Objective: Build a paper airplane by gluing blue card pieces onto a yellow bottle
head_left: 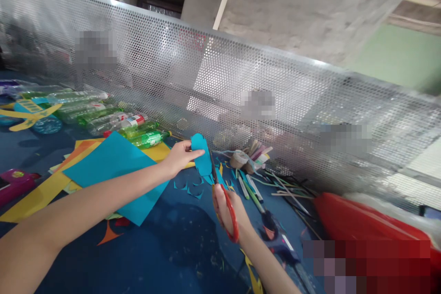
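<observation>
Between thumb and fingers, my left hand (179, 158) pinches a small blue paper piece (202, 158) with a rounded top end. My right hand (229, 204) is closed around the red handles of a pair of scissors (231, 220). The dark scissor blades point up and away, lying along the right edge of the blue piece. Whether the blades are parted is hard to make out. Curved blue paper scraps (188, 187) lie on the table below the piece. A large blue paper sheet (120, 170) rests under and beyond my left forearm, on top of yellow and orange sheets.
Plastic bottles (149, 139) lie in a row at the back left. A perforated metal screen (155, 55) borders the table (165, 248). Right of my hands are markers (253, 193), a glue gun (280, 239) and a red bag (361, 220). A magenta object (15, 186) sits far left.
</observation>
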A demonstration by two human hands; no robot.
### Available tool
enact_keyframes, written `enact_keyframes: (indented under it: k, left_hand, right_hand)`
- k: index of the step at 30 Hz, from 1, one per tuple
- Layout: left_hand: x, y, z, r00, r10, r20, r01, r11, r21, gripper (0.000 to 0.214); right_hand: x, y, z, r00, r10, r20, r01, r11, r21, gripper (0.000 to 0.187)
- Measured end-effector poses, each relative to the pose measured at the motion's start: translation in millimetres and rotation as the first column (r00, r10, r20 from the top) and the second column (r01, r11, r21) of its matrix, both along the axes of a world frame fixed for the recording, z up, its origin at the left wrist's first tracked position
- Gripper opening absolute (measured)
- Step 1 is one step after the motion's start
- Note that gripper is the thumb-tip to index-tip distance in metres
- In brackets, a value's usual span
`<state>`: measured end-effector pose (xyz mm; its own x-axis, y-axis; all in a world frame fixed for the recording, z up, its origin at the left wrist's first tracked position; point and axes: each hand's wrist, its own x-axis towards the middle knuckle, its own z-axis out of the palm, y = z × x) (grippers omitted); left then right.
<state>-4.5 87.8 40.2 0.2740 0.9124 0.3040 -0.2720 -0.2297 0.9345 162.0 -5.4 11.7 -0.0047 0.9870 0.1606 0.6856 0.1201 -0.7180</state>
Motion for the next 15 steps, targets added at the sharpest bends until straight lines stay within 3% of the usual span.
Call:
enact_keyframes:
  k: [8, 15]
  left_hand:
    - [0.4, 0.3, 1.0, 1.000, -0.002, 0.012, 0.003, 1.000, -0.025, 0.026]
    - [-0.4, -1.6, 3.1, 0.999, -0.021, 0.037, 0.024, 0.997, -0.077, 0.021]
  right_hand:
    - [-2.5, -2.2, 3.2, 0.999, -0.033, 0.004, 0.033, 0.999, 0.033, 0.050]
    - [-5.6, -5.7, 5.2, 0.998, -0.069, -0.001, 0.069, 0.997, -0.021, 0.050]
